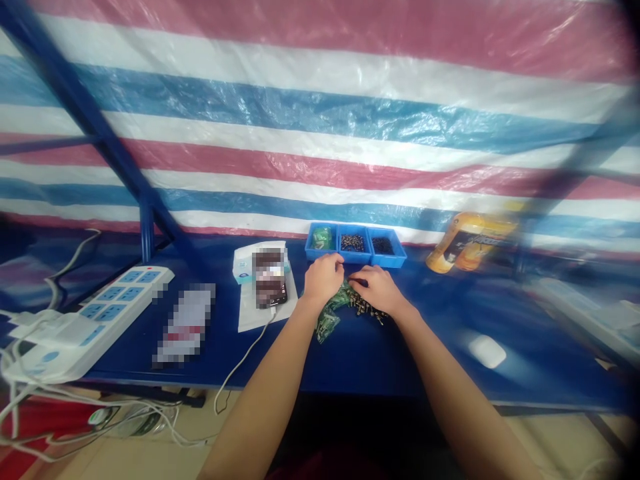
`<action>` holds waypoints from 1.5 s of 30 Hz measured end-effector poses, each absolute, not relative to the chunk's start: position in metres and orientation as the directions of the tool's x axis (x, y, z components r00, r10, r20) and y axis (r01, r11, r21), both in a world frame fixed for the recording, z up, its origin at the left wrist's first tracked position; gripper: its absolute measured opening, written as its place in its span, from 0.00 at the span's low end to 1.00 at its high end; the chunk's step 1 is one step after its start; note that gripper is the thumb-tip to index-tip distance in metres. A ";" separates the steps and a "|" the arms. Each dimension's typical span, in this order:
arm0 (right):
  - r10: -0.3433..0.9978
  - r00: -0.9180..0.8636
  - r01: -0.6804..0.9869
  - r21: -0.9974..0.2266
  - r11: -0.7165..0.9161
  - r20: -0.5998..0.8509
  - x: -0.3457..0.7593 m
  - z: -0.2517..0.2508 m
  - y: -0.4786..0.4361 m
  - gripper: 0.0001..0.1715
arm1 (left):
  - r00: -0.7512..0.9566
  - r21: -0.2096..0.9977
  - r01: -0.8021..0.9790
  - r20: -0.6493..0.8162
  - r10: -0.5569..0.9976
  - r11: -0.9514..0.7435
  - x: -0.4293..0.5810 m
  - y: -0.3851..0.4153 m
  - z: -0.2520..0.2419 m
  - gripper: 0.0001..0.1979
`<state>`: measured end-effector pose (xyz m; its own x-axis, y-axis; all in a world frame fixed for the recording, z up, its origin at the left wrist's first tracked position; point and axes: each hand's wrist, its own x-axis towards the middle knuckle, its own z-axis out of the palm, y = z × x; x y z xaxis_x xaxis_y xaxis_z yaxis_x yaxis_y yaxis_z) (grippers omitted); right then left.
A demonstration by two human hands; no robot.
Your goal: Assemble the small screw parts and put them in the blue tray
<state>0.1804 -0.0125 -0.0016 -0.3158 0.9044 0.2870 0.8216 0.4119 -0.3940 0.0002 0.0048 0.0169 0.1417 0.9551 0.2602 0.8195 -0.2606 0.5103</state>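
My left hand (323,277) is over the green plastic packets (328,323), its fingers curled together; what they hold, if anything, is too small to make out. Just to its right, my right hand (376,288) has its thumb and fingers drawn together beside a pile of small brass-coloured screws (373,310). Anything between those fingertips is also too small to name. Behind both hands stand three joined blue bins (355,257). The left bin holds green packets (321,238), the middle one small brass and dark pieces (353,243), the right one dark pieces (383,246).
A charging phone (271,293) lies on white paper (249,312), left of my hands. Farther left are a blurred-out packet (184,323) and a power strip (115,300) with cables. An orange bottle (470,242) and a white case (487,351) sit right on the blue table (435,303).
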 end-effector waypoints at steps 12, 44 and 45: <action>0.914 -0.314 0.827 -0.398 0.397 0.259 0.176 -0.005 -0.014 0.15 | 0.184 0.514 0.811 0.231 0.955 -0.281 0.002 0.007 0.010 0.15; 0.913 0.163 0.399 -0.871 0.286 0.374 0.189 -0.008 0.002 0.15 | 0.107 0.289 0.947 0.123 0.987 -0.138 -0.007 0.000 0.019 0.16; 0.913 0.166 0.398 -0.872 0.283 0.372 0.189 -0.009 0.003 0.16 | 0.099 0.293 0.947 0.120 0.988 -0.131 -0.007 0.000 0.020 0.16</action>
<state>0.1891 0.0026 -0.0086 0.1664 0.9130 0.3724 0.3984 0.2832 -0.8724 -0.0069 0.0000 0.0201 0.0994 0.9878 0.1196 0.9472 -0.1308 0.2927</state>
